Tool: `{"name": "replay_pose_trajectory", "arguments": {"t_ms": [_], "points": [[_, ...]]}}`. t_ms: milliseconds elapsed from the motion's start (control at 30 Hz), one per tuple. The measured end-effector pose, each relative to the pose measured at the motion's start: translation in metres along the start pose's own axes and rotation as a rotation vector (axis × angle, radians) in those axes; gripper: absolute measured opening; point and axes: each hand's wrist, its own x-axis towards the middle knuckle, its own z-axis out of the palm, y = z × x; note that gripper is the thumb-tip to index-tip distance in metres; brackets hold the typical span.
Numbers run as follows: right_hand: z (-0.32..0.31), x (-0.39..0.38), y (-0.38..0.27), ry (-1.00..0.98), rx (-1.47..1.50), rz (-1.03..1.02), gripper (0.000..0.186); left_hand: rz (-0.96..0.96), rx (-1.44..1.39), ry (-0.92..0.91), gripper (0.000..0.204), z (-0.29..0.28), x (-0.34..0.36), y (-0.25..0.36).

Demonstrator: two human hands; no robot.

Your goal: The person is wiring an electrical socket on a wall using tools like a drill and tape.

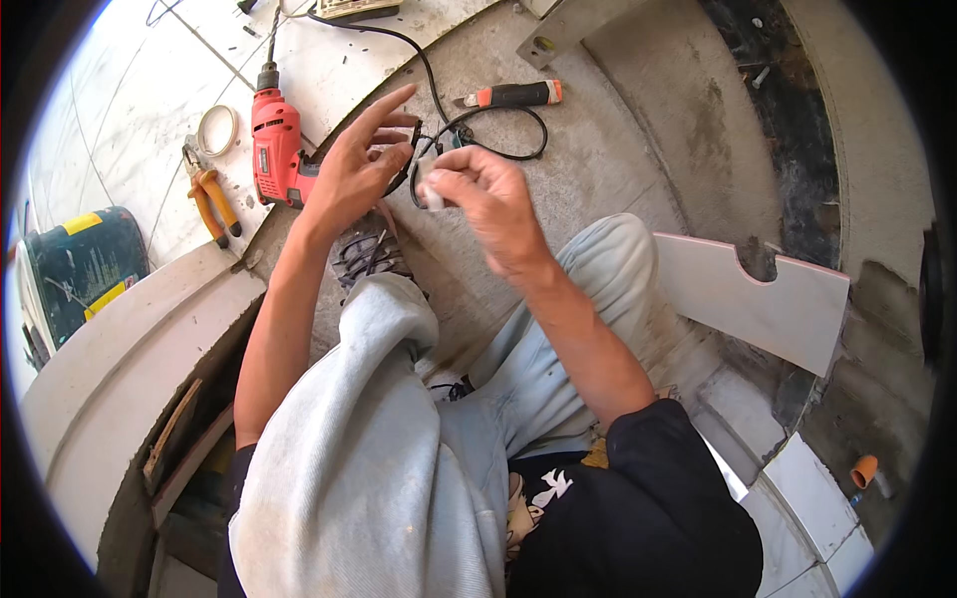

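My left hand is raised with its fingers spread, close to a black cable and a small dark piece partly hidden behind the fingertips. My right hand pinches a small white piece, its exact kind unclear, beside a loop of that cable. A red power drill with a long bit lies left of my left hand, near my shoe. An orange-and-black utility knife rests on the concrete beyond the cable.
Orange-handled pliers and a tape roll lie left of the drill. A dark-green tool or case stands at far left. A notched tile is at my right, a metal piece at the top, an orange pipe at lower right.
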Motion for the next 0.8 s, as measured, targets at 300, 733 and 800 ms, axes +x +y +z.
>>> {"name": "replay_pose_trajectory", "arguments": {"t_ms": [300, 733, 800], "points": [[0.028, 0.022, 0.057, 0.360, 0.054, 0.092, 0.012, -0.127, -0.169, -0.064, 0.013, -0.014, 0.022, -0.035], [0.020, 0.034, 0.045, 0.270, 0.425, 0.132, 0.010, -0.107, -0.242, 0.093, 0.014, -0.009, 0.010, -0.055], [0.023, 0.038, 0.044, 0.296, 0.443, 0.157, 0.008, -0.090, -0.193, 0.071, 0.016, -0.009, 0.009, -0.049]]}}
